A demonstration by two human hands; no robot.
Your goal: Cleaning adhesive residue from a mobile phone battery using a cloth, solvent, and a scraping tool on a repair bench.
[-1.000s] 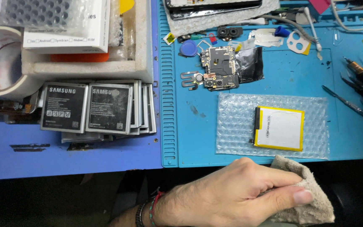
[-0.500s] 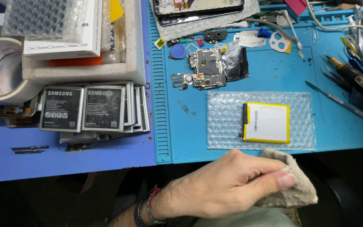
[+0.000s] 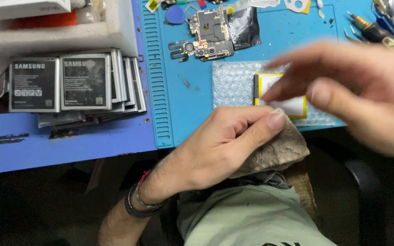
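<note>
Grey batteries point(image 3: 76, 82), circuit board point(image 3: 209, 33)

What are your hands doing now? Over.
Left hand pinching beige cloth. Right hand blurred, fingertip on yellow-edged battery. Nothing blocking.

Rough beige cloth point(image 3: 274, 152); ribbed blue rubbery mat point(image 3: 160, 68).

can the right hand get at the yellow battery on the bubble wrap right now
Probably yes: the right hand hovers directly over the yellow battery, a fingertip at its edge, nothing between them.
</note>
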